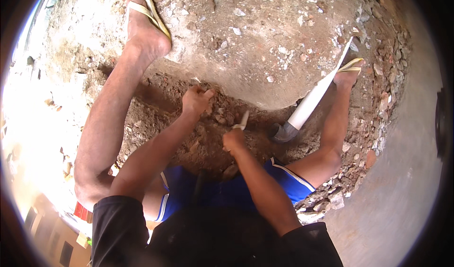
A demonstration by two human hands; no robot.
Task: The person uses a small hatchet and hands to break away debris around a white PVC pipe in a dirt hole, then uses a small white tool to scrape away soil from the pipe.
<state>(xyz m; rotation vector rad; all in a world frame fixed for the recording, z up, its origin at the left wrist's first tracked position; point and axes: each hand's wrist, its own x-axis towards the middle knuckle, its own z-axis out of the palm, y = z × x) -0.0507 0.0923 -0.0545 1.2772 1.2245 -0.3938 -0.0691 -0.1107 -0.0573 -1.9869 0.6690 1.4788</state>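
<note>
My left hand (196,101) is closed over the edge of a dug trench, its fingers curled together. A small whitish wisp shows just beyond its fingertips; I cannot make out whether the hand holds it. To its right and nearer to me, my right hand (233,140) is wrapped round the lower end of a short, pale, blade-like tool (244,119), whose tip points away from me. Loose brown soil and clods lie in the trench (161,99) beneath both hands. Right of the tool, a white pipe (314,96) with a grey elbow fitting (285,133) slants up out of the trench.
A rounded pale slab of ground (246,68) strewn with stone chips borders the trench's far side. My feet, in yellow-strapped sandals (150,13), stand at either side. Rubble (385,101) lines the right, beside a smooth grey surface (397,182).
</note>
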